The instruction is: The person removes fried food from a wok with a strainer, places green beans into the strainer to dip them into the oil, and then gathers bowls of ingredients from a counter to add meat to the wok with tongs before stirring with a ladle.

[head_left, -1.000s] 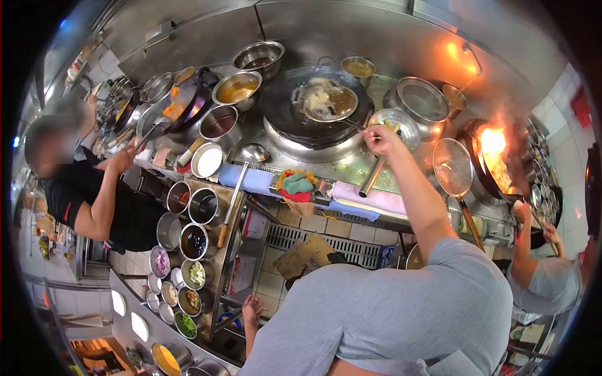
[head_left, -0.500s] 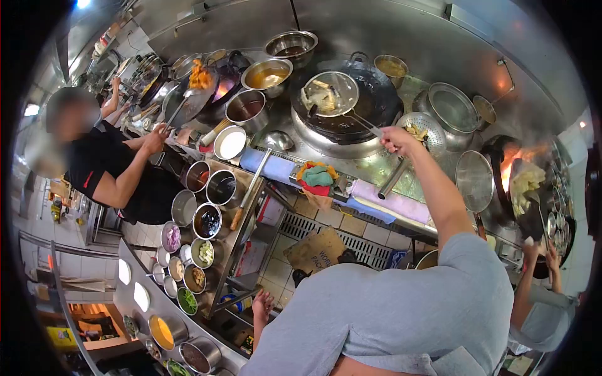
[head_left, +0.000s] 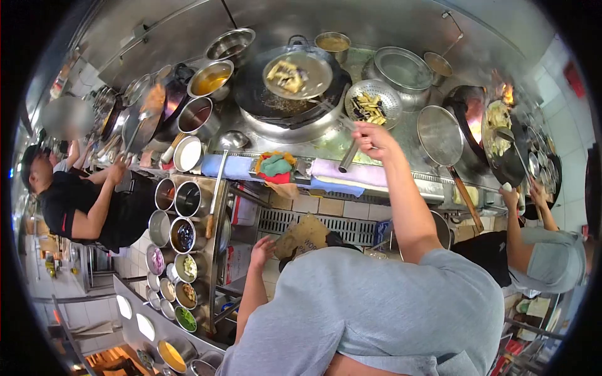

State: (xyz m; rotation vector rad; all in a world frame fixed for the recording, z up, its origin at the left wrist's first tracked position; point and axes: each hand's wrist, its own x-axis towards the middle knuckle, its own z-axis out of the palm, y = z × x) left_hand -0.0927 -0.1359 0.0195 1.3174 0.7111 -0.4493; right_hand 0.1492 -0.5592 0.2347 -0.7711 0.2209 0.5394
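Clamping the strainer [head_left: 316, 74] by its handle [head_left: 347, 121], right fingers [head_left: 360, 134] presumably avoid heat from the wok [head_left: 276, 108] beyond them; left fingers [head_left: 269, 243] hang apart.

Restaurant-type kitchen, indicated by large wok [head_left: 285, 110] set on steel range [head_left: 266, 143], grouped ingredient pots [head_left: 160, 229], floor drain grate [head_left: 359, 232].

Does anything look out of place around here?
A printed cardboard sheet lies on the floor, overlapping the grating, seemingly odd for a kitchen. The strainer in the right hand looks fine.
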